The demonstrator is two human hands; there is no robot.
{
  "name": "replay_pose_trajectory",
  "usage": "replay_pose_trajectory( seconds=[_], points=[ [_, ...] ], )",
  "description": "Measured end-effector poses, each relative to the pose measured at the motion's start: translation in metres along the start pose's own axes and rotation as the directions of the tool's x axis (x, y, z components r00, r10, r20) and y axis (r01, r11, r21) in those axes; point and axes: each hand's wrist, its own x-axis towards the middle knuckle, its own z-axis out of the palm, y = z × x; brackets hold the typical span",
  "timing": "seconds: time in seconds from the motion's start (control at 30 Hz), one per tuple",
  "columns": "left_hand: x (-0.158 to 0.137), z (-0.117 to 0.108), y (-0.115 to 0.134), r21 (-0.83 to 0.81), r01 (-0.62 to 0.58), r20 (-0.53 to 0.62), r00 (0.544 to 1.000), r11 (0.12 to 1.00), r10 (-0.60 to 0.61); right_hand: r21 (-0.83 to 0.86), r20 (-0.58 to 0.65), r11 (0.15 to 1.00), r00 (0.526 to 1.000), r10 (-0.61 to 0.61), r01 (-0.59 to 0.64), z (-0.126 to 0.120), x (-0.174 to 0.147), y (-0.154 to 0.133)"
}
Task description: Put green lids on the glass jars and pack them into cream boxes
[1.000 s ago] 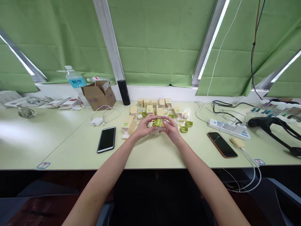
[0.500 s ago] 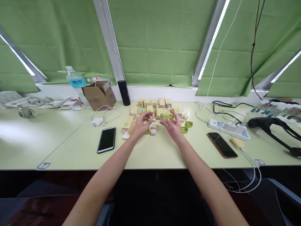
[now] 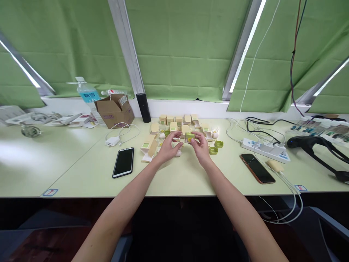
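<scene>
My right hand (image 3: 201, 145) pinches a small green case (image 3: 189, 136) that has a yellow mark and looks partly see-through. To its left, my left hand (image 3: 169, 147) is curved with thumb and fingers apart, and nothing shows between them. A pale pink piece (image 3: 178, 154) lies under the left fingertips, mostly hidden. Two open green cases (image 3: 213, 150) rest on the table to the right of my right hand. Behind both hands several small cream boxes (image 3: 173, 126) stand or lie close together, some with flaps raised. An opened cream box (image 3: 148, 145) lies left of my left hand.
On the table (image 3: 174, 182) a phone (image 3: 123, 162) lies left and another phone (image 3: 257, 168) right. A power strip (image 3: 265, 150) with tangled cables sits farther right. At the back stand a cardboard box (image 3: 116, 111), a black cylinder (image 3: 143, 107) and a water bottle (image 3: 87, 91).
My right hand has turned the green case so that its yellow mark faces more to the front. My left hand has shifted slightly right, closer to the case.
</scene>
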Motion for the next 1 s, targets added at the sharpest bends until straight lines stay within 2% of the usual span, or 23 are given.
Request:
replay_pose_trajectory(
  seconds=[0.13, 0.27, 0.37, 0.43, 0.53, 0.6, 0.7, 0.83, 0.93, 1.0],
  points=[
    [0.000, 0.000, 0.000, 0.008, -0.024, 0.003, 1.000, 1.000, 0.024, -0.048, 0.033, 0.999, 0.999, -0.022, 0.024, 0.002, -0.001, 0.000],
    [0.001, -0.003, -0.002, 0.039, 0.005, -0.070, 0.998, 0.999, -0.003, -0.131, 0.039, 0.991, 0.999, 0.012, -0.007, 0.000, -0.004, -0.001],
    [0.002, -0.005, -0.003, 0.061, 0.050, -0.140, 0.989, 0.997, -0.041, -0.264, 0.047, 0.964, 0.998, 0.032, -0.019, -0.010, -0.008, -0.002],
    [0.003, -0.006, -0.004, 0.065, 0.065, -0.183, 0.982, 0.996, -0.053, -0.414, 0.072, 0.910, 0.997, 0.021, 0.011, -0.021, -0.012, -0.003],
    [0.003, -0.006, -0.007, 0.073, 0.071, -0.209, 0.976, 0.995, -0.054, -0.639, 0.127, 0.766, 0.992, 0.014, 0.071, -0.039, -0.016, -0.003],
    [0.003, -0.006, -0.008, 0.094, 0.074, -0.207, 0.977, 0.993, -0.053, -0.711, 0.143, 0.700, 0.989, 0.040, 0.074, -0.046, -0.019, -0.002],
    [0.004, -0.007, -0.010, 0.138, 0.070, -0.202, 0.978, 0.988, -0.041, -0.736, 0.141, 0.677, 0.984, 0.111, 0.029, -0.049, -0.023, -0.002],
    [0.015, -0.004, -0.011, 0.287, 0.014, -0.125, 0.992, 0.958, 0.023, -0.771, 0.174, 0.637, 0.964, 0.200, 0.008, -0.044, -0.029, -0.006],
    [0.037, 0.004, -0.012, 0.435, -0.062, 0.010, 0.998, 0.898, 0.064, -0.786, 0.185, 0.617, 0.966, 0.181, 0.035, -0.042, -0.037, -0.010],
    [0.058, 0.013, -0.014, 0.513, -0.076, 0.091, 0.995, 0.855, 0.033, -0.792, 0.165, 0.609, 0.974, 0.152, 0.039, -0.043, -0.045, -0.012]
  ],
)
